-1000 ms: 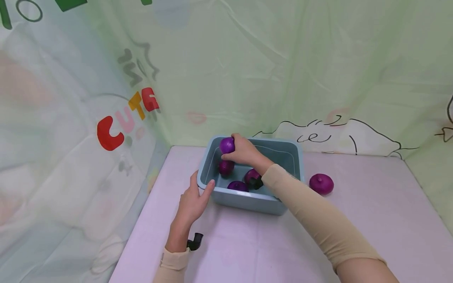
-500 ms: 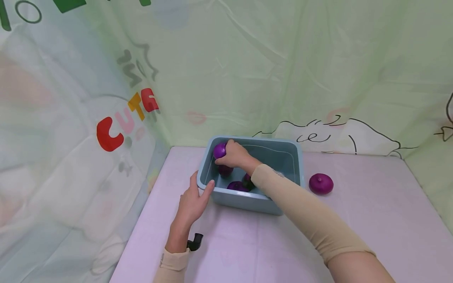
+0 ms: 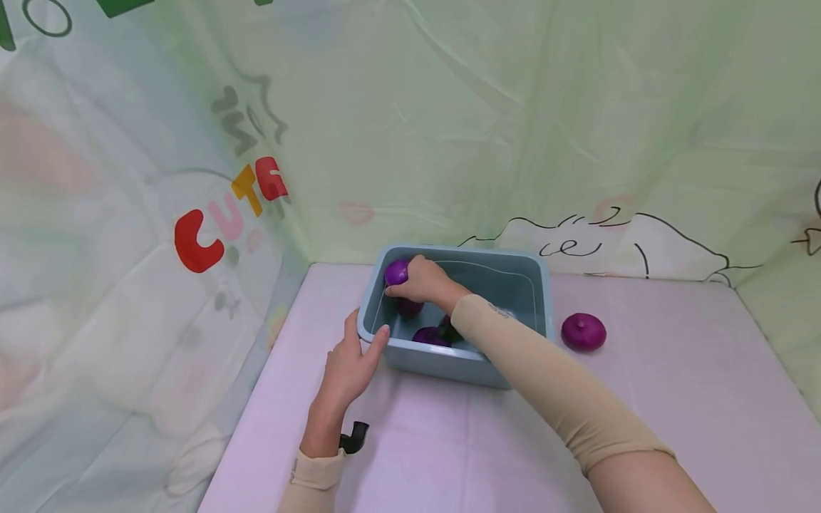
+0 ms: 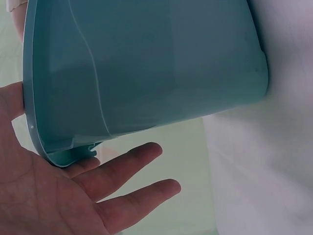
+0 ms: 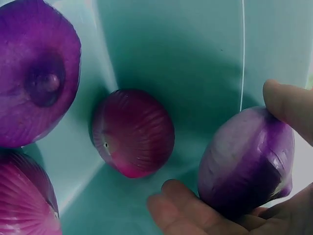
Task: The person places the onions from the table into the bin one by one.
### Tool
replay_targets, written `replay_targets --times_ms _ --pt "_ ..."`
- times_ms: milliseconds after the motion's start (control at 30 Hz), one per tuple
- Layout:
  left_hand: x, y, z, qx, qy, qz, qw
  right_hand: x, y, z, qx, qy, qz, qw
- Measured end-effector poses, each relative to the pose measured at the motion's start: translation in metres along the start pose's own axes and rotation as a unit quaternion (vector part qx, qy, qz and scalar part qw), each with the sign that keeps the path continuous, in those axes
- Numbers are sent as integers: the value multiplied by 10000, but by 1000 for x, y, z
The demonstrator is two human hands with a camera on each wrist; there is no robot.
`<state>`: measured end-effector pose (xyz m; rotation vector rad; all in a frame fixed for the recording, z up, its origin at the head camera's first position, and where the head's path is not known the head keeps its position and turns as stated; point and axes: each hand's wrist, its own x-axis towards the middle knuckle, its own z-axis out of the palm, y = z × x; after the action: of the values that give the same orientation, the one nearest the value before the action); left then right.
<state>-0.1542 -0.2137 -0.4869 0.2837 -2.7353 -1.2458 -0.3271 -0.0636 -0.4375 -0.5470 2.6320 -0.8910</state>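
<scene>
In the head view, a blue-grey plastic bin point(image 3: 449, 363) stands on the table near the back wall. My right hand point(image 3: 423, 279) reaches inside its left end and grips a glossy purple onion point(image 5: 247, 161) between thumb and fingers. Below that, a darker red onion point(image 5: 133, 133) lies in the bin. A flattish purple onion point(image 5: 34, 78) and a ribbed magenta onion point(image 5: 24, 196) are at the left of the right wrist view. My left hand point(image 3: 346, 367) touches the rim at the bin's front left corner, thumb and fingers spread, fingers mostly straight outside the wall.
Another purple onion point(image 3: 583, 332) sits on the pale tablecloth point(image 3: 673, 399) just right of the bin. Printed green curtains point(image 3: 513, 128) hang behind the table and along its left side. My right sleeve point(image 3: 545, 377) crosses over the bin's front right rim.
My right hand has moved left and slightly down into the bin, carrying the purple onion toward the left wall. The left hand stays at the corner.
</scene>
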Motion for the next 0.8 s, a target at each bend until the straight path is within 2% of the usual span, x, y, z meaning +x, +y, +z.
replay_targets --times_ms 233,533,800 --pt "0 1 0 13 -6 -3 10000 -1 -1 0 -138 -10 24 9999" --pt "0 0 0 -10 5 27 10000 -5 -5 -2 -63 -17 141 9999" --pt "1 0 0 -17 -7 0 10000 -5 -5 0 -129 110 153 9997"
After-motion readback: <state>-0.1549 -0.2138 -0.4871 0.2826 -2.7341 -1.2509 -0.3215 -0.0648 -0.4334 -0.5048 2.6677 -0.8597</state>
